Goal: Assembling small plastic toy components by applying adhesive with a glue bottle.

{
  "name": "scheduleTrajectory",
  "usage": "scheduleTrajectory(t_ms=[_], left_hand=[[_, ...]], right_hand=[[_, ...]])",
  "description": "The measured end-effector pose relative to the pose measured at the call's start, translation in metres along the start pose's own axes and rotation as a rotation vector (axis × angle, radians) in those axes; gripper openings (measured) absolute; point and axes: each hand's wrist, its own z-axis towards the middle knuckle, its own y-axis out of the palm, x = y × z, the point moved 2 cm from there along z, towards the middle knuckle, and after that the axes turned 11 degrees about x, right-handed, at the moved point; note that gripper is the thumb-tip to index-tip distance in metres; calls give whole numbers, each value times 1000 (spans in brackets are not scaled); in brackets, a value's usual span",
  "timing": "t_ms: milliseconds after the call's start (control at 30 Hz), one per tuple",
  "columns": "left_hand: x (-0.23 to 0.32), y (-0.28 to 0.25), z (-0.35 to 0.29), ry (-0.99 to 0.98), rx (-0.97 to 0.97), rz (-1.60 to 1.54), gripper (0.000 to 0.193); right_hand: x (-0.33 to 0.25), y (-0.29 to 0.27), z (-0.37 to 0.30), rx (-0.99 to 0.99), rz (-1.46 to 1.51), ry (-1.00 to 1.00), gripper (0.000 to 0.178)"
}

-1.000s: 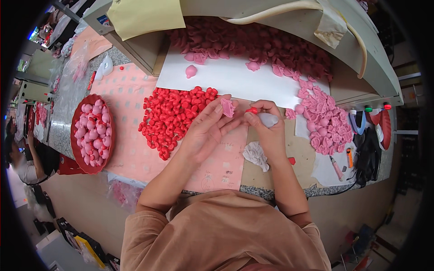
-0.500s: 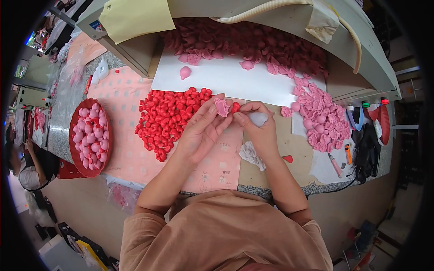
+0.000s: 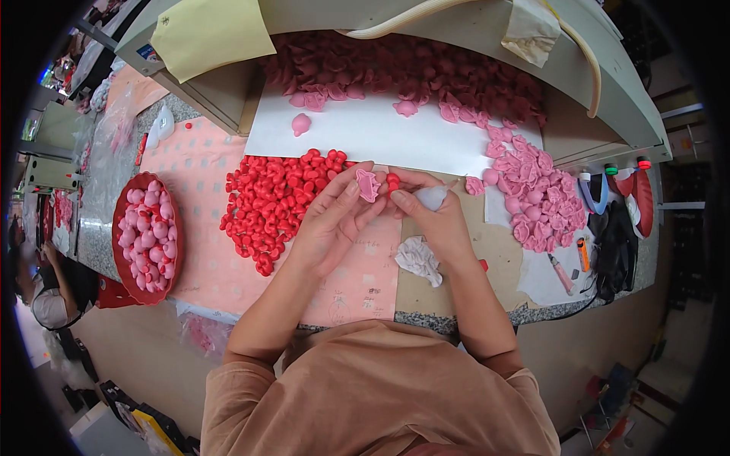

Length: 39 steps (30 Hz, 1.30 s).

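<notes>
My left hand [image 3: 323, 232] is closed on a hollow pink plastic piece [image 3: 368, 185] with a ruffled edge, held between thumb and fingers with its open side toward me. Close by on the right, the thumb and fingers of my right hand [image 3: 441, 226] pinch a small red double-lobed piece [image 3: 393, 182]. A translucent white squeeze bottle [image 3: 433, 197] with a thin tip is also tucked in that hand. The red and pink pieces are apart. Left of my hands lies a heap of similar red pieces [image 3: 277, 201] on a pink patterned cloth.
A red basket [image 3: 175, 266] at the left holds pink and red pieces. Pink pieces fill the grey hood's white-papered opening [image 3: 334, 137] and form a pile [image 3: 536, 194] at the right. Crumpled tissue [image 3: 419, 258], an orange cutter [image 3: 583, 254] and a tube [image 3: 561, 275] lie nearer.
The red piece has turned upright in my right fingers, showing both lobes. The squeeze bottle's thin tip now shows. My left hand keeps its hold on the pink piece.
</notes>
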Motion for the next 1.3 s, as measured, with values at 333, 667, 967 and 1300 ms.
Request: scheduleTrajectory(t_ms=[333,667,967,1300], left_hand=[[2,3,-3,10,24,45,39],[-2,-1,-1,127,-23,239,35],[-4,-3,-1,279,-54,526,32],[-2,-3,-2,405,-45,698,27]], right_hand=[[-8,1,0,-103,263,173,32],[-6,-1,-1,-97,264,185,29],[0,1,0,-89,139,116,29],[-5,1,-2,-64,-108,105,29]])
